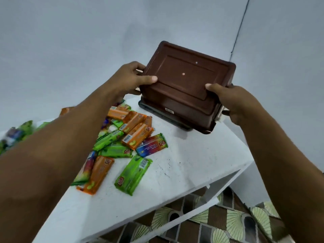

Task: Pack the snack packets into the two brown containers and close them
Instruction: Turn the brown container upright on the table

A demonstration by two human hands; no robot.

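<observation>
Here, left hand (128, 79) and right hand (233, 100), each grip clasping brown container (185, 81), thumbs on top

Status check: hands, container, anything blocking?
Left hand and right hand grip brown plastic container, tilted over white table. Green and orange snack packets loose on table. No obstruction seen.

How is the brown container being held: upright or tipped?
Tipped. The brown container shows its base to the camera, wider rim toward the table; the left hand and right hand grip its sides.
</observation>
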